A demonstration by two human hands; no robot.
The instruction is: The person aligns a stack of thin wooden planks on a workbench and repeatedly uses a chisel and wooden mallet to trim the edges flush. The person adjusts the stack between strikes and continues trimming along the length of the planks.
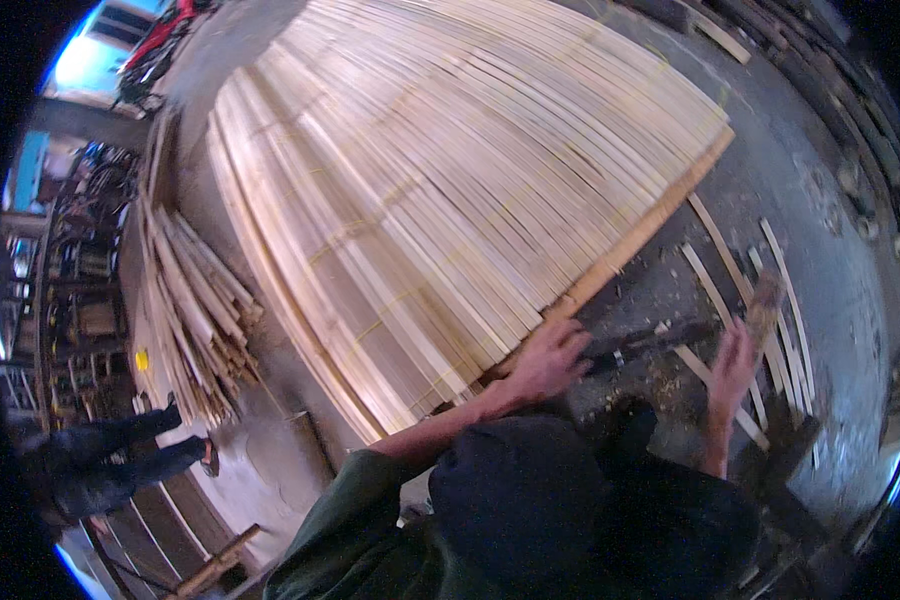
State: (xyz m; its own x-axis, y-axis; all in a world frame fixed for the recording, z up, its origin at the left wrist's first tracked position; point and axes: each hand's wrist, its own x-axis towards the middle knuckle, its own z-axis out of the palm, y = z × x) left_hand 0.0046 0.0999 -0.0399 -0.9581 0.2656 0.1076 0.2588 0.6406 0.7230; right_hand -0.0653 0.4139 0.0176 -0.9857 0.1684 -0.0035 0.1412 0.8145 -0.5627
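A broad mat of pale wooden slats, crossed by thin yellow ties, fills the middle of the head view. By its near right corner is my left hand. Its fingers are bent but apart, close to the slat ends and an edge plank; I see nothing held in them. Farther right, my right hand is raised and closed at a short, thick wooden block, blurred by motion. Between the hands a dark bar lies among wood chips. The undersides of both hands are hidden.
Loose thin strips lie on the grey floor at right. A pile of wooden poles rests at left, near another person's dark-trousered legs. Cluttered shelves line the far left. Dark beams run along the upper right.
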